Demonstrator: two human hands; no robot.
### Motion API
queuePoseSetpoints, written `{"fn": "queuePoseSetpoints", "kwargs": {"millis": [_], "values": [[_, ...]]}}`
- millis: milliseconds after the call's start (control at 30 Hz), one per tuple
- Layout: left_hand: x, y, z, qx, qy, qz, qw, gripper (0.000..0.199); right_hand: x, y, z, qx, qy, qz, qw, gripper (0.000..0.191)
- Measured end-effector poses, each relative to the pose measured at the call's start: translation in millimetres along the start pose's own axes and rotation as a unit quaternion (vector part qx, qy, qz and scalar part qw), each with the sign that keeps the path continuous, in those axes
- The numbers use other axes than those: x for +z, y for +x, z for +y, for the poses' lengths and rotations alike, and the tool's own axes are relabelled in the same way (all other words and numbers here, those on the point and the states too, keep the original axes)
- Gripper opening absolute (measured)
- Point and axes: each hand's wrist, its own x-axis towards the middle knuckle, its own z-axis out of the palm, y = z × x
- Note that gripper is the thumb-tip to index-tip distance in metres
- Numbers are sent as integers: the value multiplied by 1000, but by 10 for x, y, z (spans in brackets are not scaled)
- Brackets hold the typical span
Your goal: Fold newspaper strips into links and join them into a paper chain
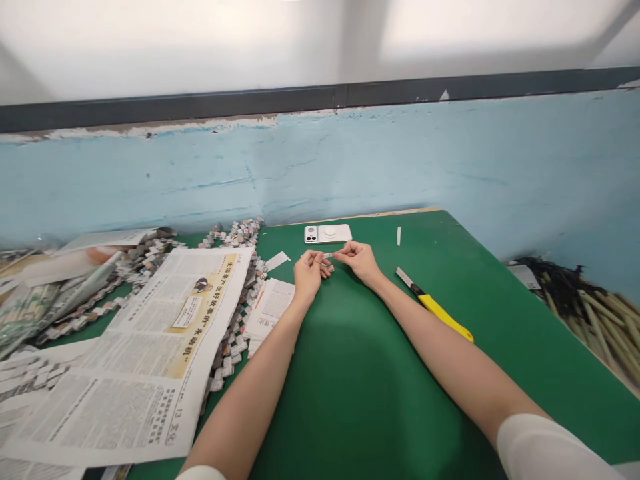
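Between my two hands a small folded paper strip (327, 255) is stretched above the green table (360, 373). My left hand (309, 272) is closed on its left end, and a small folded paper piece (330, 268) shows by those fingers. The right end is pinched by my right hand (361, 261). Just beyond both hands lies a white phone (329, 233), back side up. A yellow-handled knife (445, 317) rests beside my right forearm, its blade pointing up and left.
Newspaper sheets (145, 353) cover the left side, with chains of folded paper (233, 347) around them. Cut paper (270, 307) lies left of my left hand. A loose strip (399, 236) is at the back right. A blue wall (350, 160) stands behind; sticks (610, 320) lie right.
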Motion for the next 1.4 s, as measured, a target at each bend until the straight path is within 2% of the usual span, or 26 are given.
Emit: {"fn": "queuePoseSetpoints", "kwargs": {"millis": [133,300,533,733,833,933,1400], "values": [[6,-9,17,7,5,5,1000,39,14,-6,-35,-14,-25,-11,1000,48],[23,-25,38,8,30,-22,999,32,52,-33,-86,-3,-11,-83,996,48],[22,-14,15,7,28,-28,999,29,50,-55,-17,-17,-33,-96,995,45],[28,-18,9,0,16,-18,1000,28,54,-69,-100,-34,-99,-83,991,47],[25,-13,8,2,12,-15,1000,30,49,-75,-129,-48,-121,-113,985,53],[21,-4,2,2,8,-15,1000,33,44,-73,-119,-50,-96,-140,984,55],[15,10,-3,-3,0,0,1000,36,43,-66,-105,-45,-116,-118,985,63]]}}
